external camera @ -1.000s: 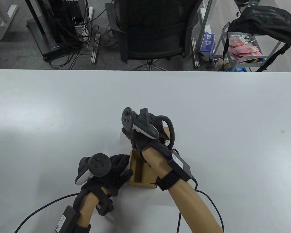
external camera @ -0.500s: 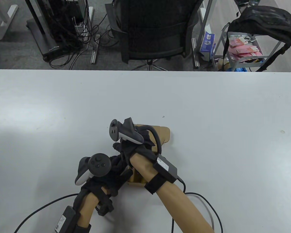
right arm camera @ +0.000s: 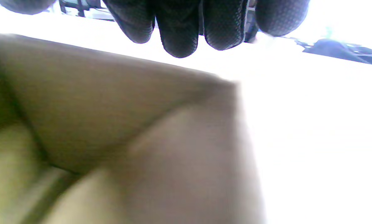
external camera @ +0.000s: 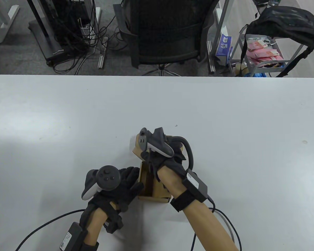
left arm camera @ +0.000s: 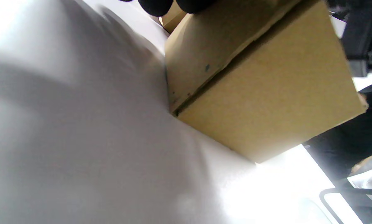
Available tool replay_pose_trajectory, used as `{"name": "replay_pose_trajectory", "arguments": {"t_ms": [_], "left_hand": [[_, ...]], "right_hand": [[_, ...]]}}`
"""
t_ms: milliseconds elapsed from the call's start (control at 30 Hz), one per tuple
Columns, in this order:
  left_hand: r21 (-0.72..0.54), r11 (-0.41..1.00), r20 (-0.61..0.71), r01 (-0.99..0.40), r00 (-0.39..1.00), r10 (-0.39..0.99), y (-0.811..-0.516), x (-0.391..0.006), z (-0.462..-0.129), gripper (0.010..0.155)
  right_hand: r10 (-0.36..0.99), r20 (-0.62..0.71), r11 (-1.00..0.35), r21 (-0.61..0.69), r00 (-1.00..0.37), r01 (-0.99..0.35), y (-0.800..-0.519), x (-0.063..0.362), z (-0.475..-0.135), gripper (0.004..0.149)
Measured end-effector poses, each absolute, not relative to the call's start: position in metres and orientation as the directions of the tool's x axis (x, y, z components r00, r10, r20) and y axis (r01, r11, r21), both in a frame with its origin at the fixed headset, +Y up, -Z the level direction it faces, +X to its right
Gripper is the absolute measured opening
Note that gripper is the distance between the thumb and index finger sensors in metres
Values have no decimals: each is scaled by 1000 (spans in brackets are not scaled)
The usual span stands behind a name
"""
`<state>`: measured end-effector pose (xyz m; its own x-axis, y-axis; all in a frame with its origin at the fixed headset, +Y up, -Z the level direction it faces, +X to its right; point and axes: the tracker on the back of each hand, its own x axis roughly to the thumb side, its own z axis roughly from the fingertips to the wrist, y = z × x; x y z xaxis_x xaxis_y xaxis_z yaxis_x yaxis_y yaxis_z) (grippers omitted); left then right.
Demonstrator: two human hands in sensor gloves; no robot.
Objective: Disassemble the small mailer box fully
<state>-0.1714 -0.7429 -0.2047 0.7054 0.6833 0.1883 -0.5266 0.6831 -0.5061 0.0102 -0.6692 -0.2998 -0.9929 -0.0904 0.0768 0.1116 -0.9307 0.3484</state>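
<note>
My left hand (external camera: 120, 187) is nearest to me. It rests flat against the left side of the small brown mailer box (external camera: 153, 187), fingers spread out and touching the cardboard. The box sits on the white table (external camera: 68, 117), close to my edge, with its top open. My right hand (external camera: 163, 159) is over the far part of the box. I cannot tell if those fingers (right arm camera: 178, 34) are gripping a flap or just touching it. Past the table stand a black chair (external camera: 164, 31) and a black bag (external camera: 282, 23).
</note>
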Motion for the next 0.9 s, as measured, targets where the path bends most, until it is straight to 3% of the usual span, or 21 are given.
{"name": "replay_pose_trajectory", "arguments": {"t_ms": [233,533,800,900], "left_hand": [[-517,671,177,-531,701,691,-744,-170,-204,85],[-520,666,169,-535,700,694,-744,-170,-203,86],[-517,665,165,-539,700,695,-745,-169,-203,86],[-517,662,161,-542,699,697,-745,-169,-203,86]], "right_hand": [[56,0,-905,423,-998,-51,-688,54,-289,72],[241,-60,-851,467,-969,-240,-704,77,-278,75],[384,-87,-823,418,-919,-384,-719,91,-267,77],[385,-77,-862,325,-920,-389,-713,95,-254,79]]}}
